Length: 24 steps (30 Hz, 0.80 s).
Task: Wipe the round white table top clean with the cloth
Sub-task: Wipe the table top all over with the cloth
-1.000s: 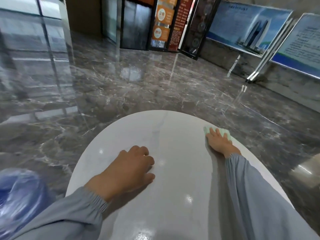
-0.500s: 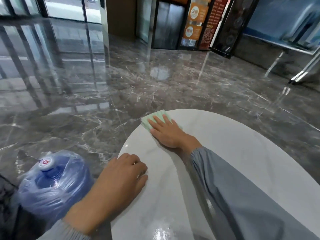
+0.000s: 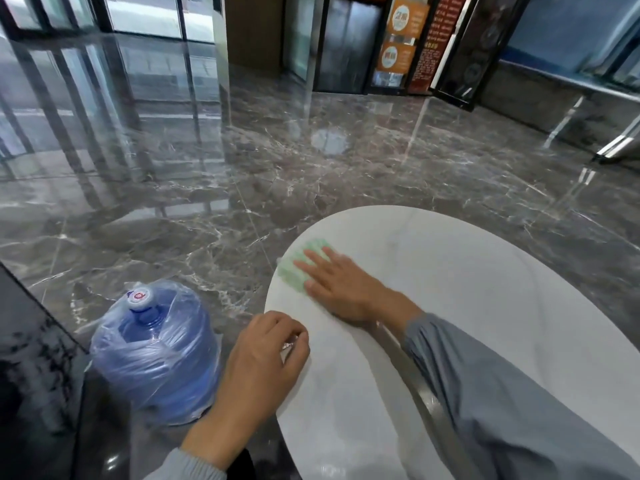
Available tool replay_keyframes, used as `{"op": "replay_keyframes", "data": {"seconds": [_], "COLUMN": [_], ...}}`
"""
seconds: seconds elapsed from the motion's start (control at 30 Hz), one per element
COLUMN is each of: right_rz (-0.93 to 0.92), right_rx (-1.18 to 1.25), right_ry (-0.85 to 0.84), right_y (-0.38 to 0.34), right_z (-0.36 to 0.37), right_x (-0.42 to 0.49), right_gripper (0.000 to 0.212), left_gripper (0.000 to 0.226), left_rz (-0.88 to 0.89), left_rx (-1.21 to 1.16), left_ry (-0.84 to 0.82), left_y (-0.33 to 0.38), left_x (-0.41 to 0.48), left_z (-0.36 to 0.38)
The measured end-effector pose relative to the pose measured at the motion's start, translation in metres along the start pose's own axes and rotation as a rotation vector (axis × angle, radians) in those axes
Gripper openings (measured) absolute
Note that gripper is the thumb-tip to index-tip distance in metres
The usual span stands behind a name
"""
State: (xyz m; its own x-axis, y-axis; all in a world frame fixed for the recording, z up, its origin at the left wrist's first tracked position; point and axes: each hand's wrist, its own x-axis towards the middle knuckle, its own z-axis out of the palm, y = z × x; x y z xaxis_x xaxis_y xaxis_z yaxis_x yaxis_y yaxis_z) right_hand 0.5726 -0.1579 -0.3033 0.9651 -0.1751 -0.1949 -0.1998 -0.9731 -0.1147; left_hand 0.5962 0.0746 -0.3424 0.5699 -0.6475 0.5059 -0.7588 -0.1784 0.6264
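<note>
Right fingers (image 3: 313, 263): straight and slightly apart, laid flat on the small pale green textured cloth (image 3: 292, 277) and pressing it down; none of them curls round it
Right hand (image 3: 341, 282): palm down, its heel on the bare surface of the round glossy white table top (image 3: 467, 271), fingers pointing toward the far left rim
Cloth: flat on the table top under the right fingers, at the far left rim, its outer edge reaching the rim; its outline is blurred
Right sleeve (image 3: 502, 393): loose grey-blue fabric gathered at the wrist, lying across the table top from the near right
Left fingers (image 3: 294, 332): loosely bent and close together, tips resting on the table top; they grip nothing that can be made out, though a small bright glint shows beneath them and I cannot tell what it is
Left hand (image 3: 261, 362): knuckles up on the near left rim, partly overhanging the edge, near the right hand but apart from it
Left sleeve (image 3: 187, 467): the same grey-blue, only its cuff in view at the bottom edge
Table top: faint grey veins, bright reflections near the bottom
Water bottle: a large blue plastic water bottle (image 3: 156, 355) wrapped in a clear plastic bag stands upright on the floor just left of the table, its white cap (image 3: 140, 299) on top
Floor: polished dark grey marble floor (image 3: 311, 168) with white veins, mirroring the glass doors (image 3: 149, 12) at the far left
Near left: a dark glossy panel (image 3: 27, 358) beside the bottle
Far wall: orange posters (image 3: 398, 39) by a dark doorway
</note>
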Motion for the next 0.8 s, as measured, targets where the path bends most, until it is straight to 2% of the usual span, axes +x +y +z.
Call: {"op": "replay_keyframes", "data": {"seconds": [0.07,0.13,0.33,0.43,0.5,0.63,0.73,0.8], "right_rz": [0.112,0.129,-0.132,-0.283,-0.301,-0.175,-0.008,0.028], "right_rx": [0.005,0.007,-0.011,-0.049,-0.028,0.016,0.028,0.021], "right_ry": [-0.012,-0.038,-0.045,-0.019,-0.062,-0.073,-0.08,-0.092], "right_y": [0.006,-0.001,-0.049,-0.074,-0.078,-0.063,-0.058,-0.066], "right_z": [-0.006,-0.005,0.018,0.027,0.027,0.018,0.013,0.017], "right_x": [0.015,0.014,-0.078,-0.137,-0.153,-0.119,-0.085,-0.083], "right_gripper": [0.056,0.057,0.055,0.053,0.053,0.056,0.058,0.058], "left_gripper": [0.011,0.005,0.008,0.012,0.009,0.013,0.016,0.02], "left_rz": [-0.002,-0.008,0.029,-0.007,-0.067,-0.147,-0.156,-0.168], "left_rx": [-0.001,0.002,0.004,-0.049,-0.117,-0.2,-0.171,-0.171], "left_ry": [-0.005,0.004,0.166,0.172,0.164,0.199,0.199,0.19], "left_y": [-0.002,-0.002,0.015,0.02,0.019,0.017,0.019,0.022], "left_x": [-0.002,-0.003,-0.009,-0.018,-0.026,-0.037,-0.04,-0.042], "left_z": [0.002,0.004,-0.006,-0.011,-0.011,-0.014,-0.019,-0.024]}}
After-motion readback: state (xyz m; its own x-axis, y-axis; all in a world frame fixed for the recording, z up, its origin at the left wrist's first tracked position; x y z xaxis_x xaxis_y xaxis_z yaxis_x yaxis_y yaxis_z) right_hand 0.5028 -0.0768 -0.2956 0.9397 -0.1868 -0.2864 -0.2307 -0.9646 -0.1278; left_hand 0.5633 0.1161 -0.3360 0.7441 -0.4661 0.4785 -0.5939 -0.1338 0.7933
